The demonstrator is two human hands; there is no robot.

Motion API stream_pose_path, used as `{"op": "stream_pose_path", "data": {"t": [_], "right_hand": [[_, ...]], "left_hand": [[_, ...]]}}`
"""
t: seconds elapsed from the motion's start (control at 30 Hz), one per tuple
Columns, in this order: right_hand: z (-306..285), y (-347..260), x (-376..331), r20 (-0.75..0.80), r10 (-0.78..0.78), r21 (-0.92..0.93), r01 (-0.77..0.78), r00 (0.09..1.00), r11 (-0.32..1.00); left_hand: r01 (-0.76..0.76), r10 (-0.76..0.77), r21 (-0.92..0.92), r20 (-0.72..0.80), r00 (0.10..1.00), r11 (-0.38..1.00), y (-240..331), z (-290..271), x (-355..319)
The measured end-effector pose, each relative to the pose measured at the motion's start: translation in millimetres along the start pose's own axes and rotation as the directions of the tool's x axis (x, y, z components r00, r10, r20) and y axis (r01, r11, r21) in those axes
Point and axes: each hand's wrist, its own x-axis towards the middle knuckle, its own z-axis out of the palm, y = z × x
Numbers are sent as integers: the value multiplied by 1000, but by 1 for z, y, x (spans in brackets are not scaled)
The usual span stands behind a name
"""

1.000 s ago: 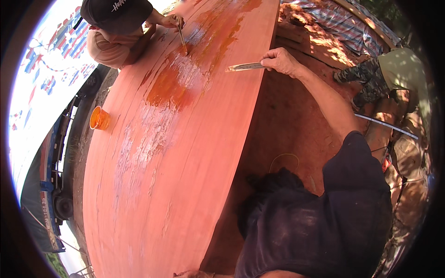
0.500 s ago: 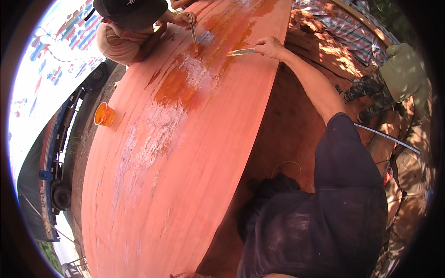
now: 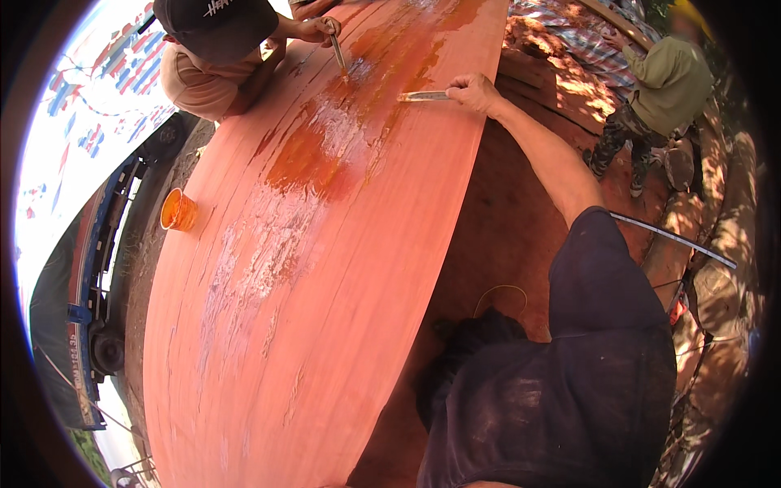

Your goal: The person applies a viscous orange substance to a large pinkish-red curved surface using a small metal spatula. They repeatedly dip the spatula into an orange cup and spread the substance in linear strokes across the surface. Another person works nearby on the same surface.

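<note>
My right arm reaches out over a long reddish wooden slab [image 3: 358,268]. In my right hand [image 3: 474,93] is a flat brush [image 3: 423,96], its fingers closed round the handle. The brush's tip points left, at the edge of a wet, orange-brown coated patch [image 3: 309,159] on the slab. My left hand does not show; only a sliver of skin appears at the lower edge. Across the slab, a co-worker's hand [image 3: 320,31] holds another brush [image 3: 338,58] with its tip down on the wet patch.
An orange cup [image 3: 178,210] stands on the slab's left edge. The co-worker in a dark cap [image 3: 215,28] leans over the far side. At the right, another person [image 3: 671,81] stands near logs [image 3: 716,293]. A truck [image 3: 81,309] is at the left.
My right hand and brush have shifted slightly downward in the picture. The person at the right appears farther up and left, with an arm now in sight. Fingers at the lower edge have dropped from view.
</note>
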Motion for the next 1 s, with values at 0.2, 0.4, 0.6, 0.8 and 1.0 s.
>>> {"op": "stream_pose_path", "data": {"t": [0.2, 0.4, 0.6, 0.8, 1.0], "right_hand": [[2, -15, -6, 6, 29, -81, -28, 1000, 996], [7, -10, -7, -43, -76, -121, 71, 996, 990], [5, -7, -17, 13, -103, -131, 104, 995, 986], [11, -8, -28, 21, -161, -66, 162, 987, 985], [15, -12, -37, 64, -193, -67, 197, 979, 978]], "left_hand": [[-14, 14, 24, -20, 1000, 1000, 14, -3, -1], [-18, 20, 58, -41, 999, 998, 6, -10, -2], [-26, 30, 80, -50, 998, 996, 3, -9, -3], [-36, 42, 99, -61, 997, 994, 5, -10, -3], [-49, 58, 121, -75, 995, 991, 5, -10, -3]]}}
